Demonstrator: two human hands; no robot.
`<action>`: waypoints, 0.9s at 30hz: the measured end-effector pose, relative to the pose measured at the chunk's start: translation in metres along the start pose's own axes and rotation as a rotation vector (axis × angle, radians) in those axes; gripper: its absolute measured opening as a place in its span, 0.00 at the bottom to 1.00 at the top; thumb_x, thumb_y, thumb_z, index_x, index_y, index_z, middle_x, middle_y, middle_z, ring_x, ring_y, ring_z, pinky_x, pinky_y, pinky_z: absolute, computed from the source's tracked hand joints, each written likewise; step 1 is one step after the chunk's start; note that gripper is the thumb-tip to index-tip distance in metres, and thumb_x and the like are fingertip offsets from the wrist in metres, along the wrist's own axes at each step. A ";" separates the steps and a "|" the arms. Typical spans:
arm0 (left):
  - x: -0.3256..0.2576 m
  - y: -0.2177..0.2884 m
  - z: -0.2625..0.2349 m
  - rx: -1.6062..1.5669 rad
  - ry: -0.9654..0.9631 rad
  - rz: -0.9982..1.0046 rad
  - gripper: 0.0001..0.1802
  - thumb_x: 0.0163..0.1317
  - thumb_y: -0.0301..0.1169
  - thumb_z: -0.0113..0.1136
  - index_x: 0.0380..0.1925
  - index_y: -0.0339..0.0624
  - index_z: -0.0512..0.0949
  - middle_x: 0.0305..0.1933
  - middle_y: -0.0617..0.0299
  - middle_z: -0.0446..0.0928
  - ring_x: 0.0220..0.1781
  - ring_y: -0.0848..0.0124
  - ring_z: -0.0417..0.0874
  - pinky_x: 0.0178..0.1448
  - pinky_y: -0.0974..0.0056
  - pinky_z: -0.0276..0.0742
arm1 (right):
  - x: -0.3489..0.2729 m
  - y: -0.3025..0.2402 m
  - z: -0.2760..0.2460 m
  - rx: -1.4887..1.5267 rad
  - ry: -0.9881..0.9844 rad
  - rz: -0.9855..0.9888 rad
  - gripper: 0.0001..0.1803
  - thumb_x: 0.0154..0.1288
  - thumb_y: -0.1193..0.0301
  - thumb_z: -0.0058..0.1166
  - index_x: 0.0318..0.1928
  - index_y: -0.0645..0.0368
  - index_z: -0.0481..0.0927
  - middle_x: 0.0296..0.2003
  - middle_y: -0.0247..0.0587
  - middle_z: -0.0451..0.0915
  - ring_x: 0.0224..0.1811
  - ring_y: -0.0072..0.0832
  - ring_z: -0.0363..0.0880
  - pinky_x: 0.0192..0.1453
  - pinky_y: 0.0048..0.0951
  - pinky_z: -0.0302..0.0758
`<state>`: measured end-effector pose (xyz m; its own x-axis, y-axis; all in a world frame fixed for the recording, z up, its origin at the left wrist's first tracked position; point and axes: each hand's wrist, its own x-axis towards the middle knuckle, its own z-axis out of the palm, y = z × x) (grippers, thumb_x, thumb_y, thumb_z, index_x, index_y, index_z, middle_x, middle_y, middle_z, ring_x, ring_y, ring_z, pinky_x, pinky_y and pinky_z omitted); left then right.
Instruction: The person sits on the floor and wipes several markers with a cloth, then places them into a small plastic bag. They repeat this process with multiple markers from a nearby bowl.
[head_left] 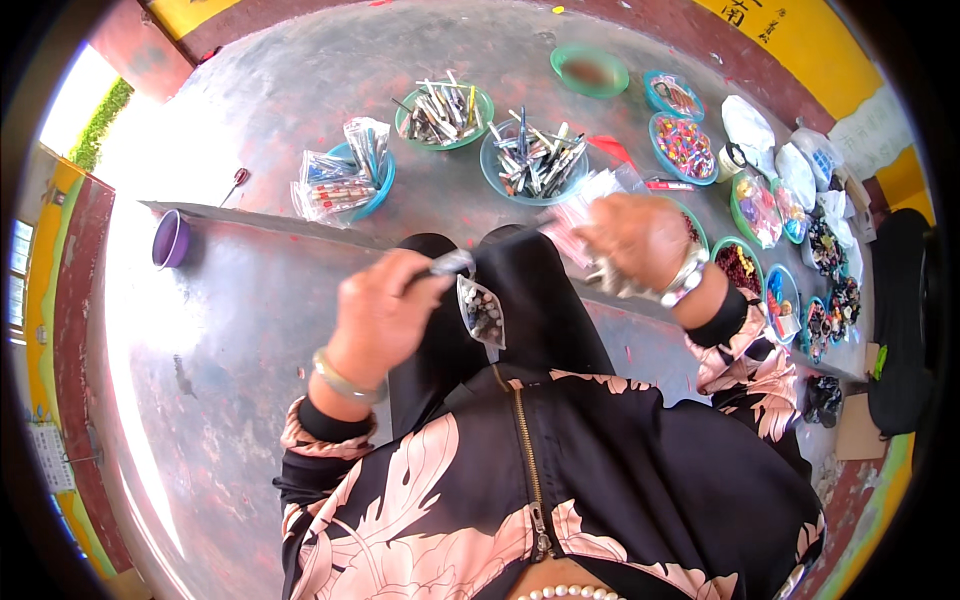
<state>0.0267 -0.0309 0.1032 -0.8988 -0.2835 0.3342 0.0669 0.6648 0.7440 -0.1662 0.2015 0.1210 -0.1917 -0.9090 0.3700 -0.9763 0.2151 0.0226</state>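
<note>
My left hand is closed, its thumb and fingers pinched on a dark grey object with a silvery end, too blurred to name. Just below that end, over my lap, is a small clear plastic bag with many white, grey and dark bead-like pieces in it. It touches or nearly touches the held object; I cannot tell which. My right hand is smeared by motion beside a pile of clear and pink plastic bags. Its fingers look bent, but whether they hold anything is unclear.
Ahead stand a blue basin of packaged pens, a green basin and a clear basin of loose pens. Several basins of colourful small goods line the right. A purple bucket and scissors are at left.
</note>
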 end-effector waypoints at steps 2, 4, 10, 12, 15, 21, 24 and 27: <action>-0.003 -0.020 -0.016 -0.167 0.050 -0.219 0.03 0.57 0.22 0.60 0.30 0.33 0.77 0.25 0.60 0.80 0.24 0.76 0.81 0.27 0.73 0.74 | -0.023 0.031 0.003 0.059 -0.059 0.312 0.07 0.55 0.65 0.57 0.34 0.51 0.79 0.24 0.34 0.73 0.21 0.35 0.74 0.25 0.38 0.70; -0.004 -0.026 -0.025 -0.266 0.063 -0.283 0.03 0.58 0.22 0.59 0.30 0.33 0.76 0.26 0.60 0.80 0.24 0.76 0.81 0.29 0.72 0.76 | -0.047 0.055 0.001 -0.063 -0.150 0.224 0.09 0.59 0.64 0.56 0.33 0.55 0.79 0.27 0.36 0.77 0.20 0.40 0.72 0.25 0.40 0.70; 0.000 -0.012 0.001 -0.469 -0.013 -0.341 0.03 0.59 0.22 0.58 0.32 0.33 0.75 0.26 0.60 0.80 0.26 0.76 0.81 0.31 0.73 0.77 | -0.045 0.018 0.019 0.998 0.010 0.625 0.18 0.60 0.64 0.58 0.47 0.61 0.78 0.33 0.33 0.79 0.33 0.21 0.76 0.40 0.22 0.72; -0.003 -0.007 0.015 -0.460 -0.079 -0.318 0.03 0.59 0.21 0.58 0.32 0.33 0.75 0.26 0.61 0.80 0.27 0.77 0.81 0.31 0.73 0.77 | -0.027 -0.007 0.003 1.266 -0.020 0.693 0.22 0.61 0.65 0.60 0.52 0.64 0.76 0.34 0.30 0.76 0.37 0.18 0.72 0.45 0.20 0.68; 0.001 -0.002 0.032 -0.432 -0.164 -0.221 0.04 0.60 0.22 0.59 0.34 0.33 0.75 0.27 0.62 0.79 0.29 0.78 0.81 0.32 0.74 0.77 | -0.020 -0.021 0.001 1.354 0.085 0.662 0.17 0.61 0.70 0.60 0.49 0.65 0.77 0.33 0.31 0.78 0.37 0.16 0.74 0.43 0.18 0.69; -0.001 -0.015 0.038 -0.413 -0.076 -0.145 0.06 0.60 0.24 0.60 0.35 0.33 0.74 0.26 0.65 0.77 0.29 0.79 0.80 0.32 0.74 0.76 | -0.018 -0.025 0.005 1.497 0.147 0.724 0.11 0.61 0.74 0.58 0.44 0.65 0.80 0.34 0.34 0.81 0.37 0.17 0.77 0.42 0.18 0.72; -0.005 -0.016 0.034 -0.185 -0.024 -0.201 0.10 0.57 0.29 0.65 0.30 0.34 0.75 0.23 0.64 0.75 0.25 0.79 0.75 0.29 0.72 0.72 | -0.019 -0.028 0.002 1.427 0.175 0.699 0.10 0.62 0.75 0.57 0.44 0.66 0.80 0.35 0.35 0.82 0.37 0.18 0.78 0.43 0.19 0.73; -0.017 -0.028 0.032 0.095 -0.137 -0.247 0.16 0.51 0.37 0.70 0.23 0.36 0.75 0.18 0.60 0.72 0.20 0.76 0.72 0.25 0.67 0.68 | -0.022 -0.029 -0.001 1.257 0.137 0.626 0.10 0.61 0.76 0.57 0.44 0.65 0.80 0.36 0.37 0.82 0.38 0.19 0.79 0.44 0.20 0.74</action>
<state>0.0261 -0.0222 0.0585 -0.9334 -0.3533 0.0636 -0.1964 0.6508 0.7334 -0.1331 0.2160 0.1132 -0.6810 -0.7257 0.0979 -0.1852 0.0413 -0.9818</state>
